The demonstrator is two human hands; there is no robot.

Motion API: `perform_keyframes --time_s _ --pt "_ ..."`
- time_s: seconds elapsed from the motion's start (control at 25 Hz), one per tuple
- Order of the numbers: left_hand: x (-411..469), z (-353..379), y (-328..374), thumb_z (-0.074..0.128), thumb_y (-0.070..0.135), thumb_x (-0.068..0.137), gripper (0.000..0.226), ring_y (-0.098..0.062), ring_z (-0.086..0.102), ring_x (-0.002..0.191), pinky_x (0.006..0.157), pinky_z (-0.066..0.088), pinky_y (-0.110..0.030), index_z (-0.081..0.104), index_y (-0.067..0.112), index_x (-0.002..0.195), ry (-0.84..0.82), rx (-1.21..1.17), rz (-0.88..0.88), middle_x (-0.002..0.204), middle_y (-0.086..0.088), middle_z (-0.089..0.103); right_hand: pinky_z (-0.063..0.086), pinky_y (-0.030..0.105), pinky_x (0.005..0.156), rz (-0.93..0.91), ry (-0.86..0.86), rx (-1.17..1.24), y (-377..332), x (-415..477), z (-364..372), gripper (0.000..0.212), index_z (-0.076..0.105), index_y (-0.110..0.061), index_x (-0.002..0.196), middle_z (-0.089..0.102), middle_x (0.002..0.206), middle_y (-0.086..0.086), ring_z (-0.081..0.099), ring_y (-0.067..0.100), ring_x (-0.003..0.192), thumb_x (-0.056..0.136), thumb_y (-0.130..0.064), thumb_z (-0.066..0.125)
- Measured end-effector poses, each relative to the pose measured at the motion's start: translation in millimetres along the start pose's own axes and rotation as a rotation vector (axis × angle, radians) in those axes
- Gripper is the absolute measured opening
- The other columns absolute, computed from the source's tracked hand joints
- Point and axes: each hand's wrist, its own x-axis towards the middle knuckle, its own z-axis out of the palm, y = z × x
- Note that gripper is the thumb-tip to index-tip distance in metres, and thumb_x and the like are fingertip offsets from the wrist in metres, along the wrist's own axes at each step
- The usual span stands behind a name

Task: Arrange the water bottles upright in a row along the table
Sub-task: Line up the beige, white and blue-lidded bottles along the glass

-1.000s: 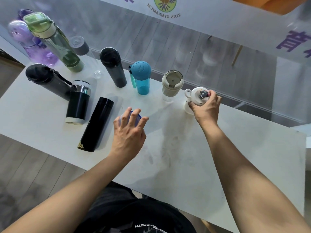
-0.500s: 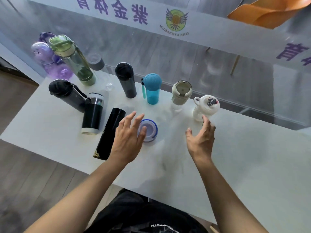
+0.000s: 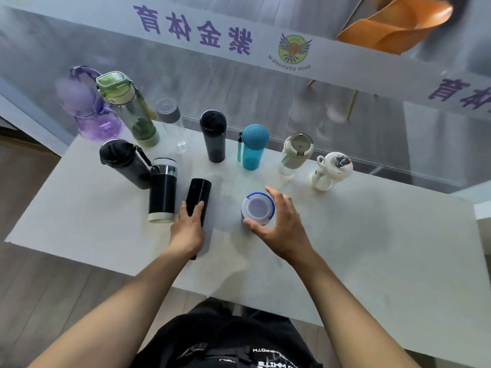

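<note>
Fingers (image 3: 198,208) of the left hand are wrapped around the black flask (image 3: 198,195), while the blue-rimmed bottle (image 3: 257,208), loosely cupped by the right hand (image 3: 281,224), could be tipped.

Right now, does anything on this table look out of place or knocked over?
Yes. The slim black flask lies on its side near the front, with the left hand on it. The black tumbler with the steel band beside it also seems to be lying down, outside the upright row at the back. No spills show.
</note>
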Motion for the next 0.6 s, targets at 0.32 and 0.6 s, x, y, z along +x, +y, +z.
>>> perform_keyframes --time_s 0.32,0.6 --pt "22 3 -10 0.061 0.032 0.091 0.091 -0.043 0.045 0.127 0.106 0.04 -0.05 0.004 0.012 0.158 -0.006 -0.123 -0.016 0.144 -0.024 0.041 0.047 0.038 0.099 0.07 0.056 -0.141 -9 -5 24 0.088 0.032 -0.032 0.149 0.051 0.132 0.001 0.056 0.022 0.117 0.075 -0.045 0.079" --pt "34 -3 1 0.079 0.033 0.074 0.074 -0.039 0.057 0.109 0.092 0.05 -0.046 0.041 0.008 0.132 -0.083 -0.252 -0.04 0.121 -0.021 0.056 0.048 0.032 0.09 0.182 0.21 0.022 1 -25 8 0.081 0.043 -0.025 0.135 0.05 0.119 -0.006 0.055 0.017 0.106 0.068 -0.036 0.087"
